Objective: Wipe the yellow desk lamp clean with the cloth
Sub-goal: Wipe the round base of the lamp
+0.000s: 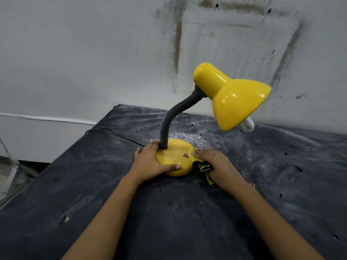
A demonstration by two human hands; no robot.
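Stained white wall (93,53) behind dusty black-covered table (75,184).

Yellow desk lamp (238,102) upright; crumpled yellow-black cloth (201,167) against its base (174,156).

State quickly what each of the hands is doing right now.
Left hand: open, resting on the lamp base.
Right hand: gripping the cloth against the base.
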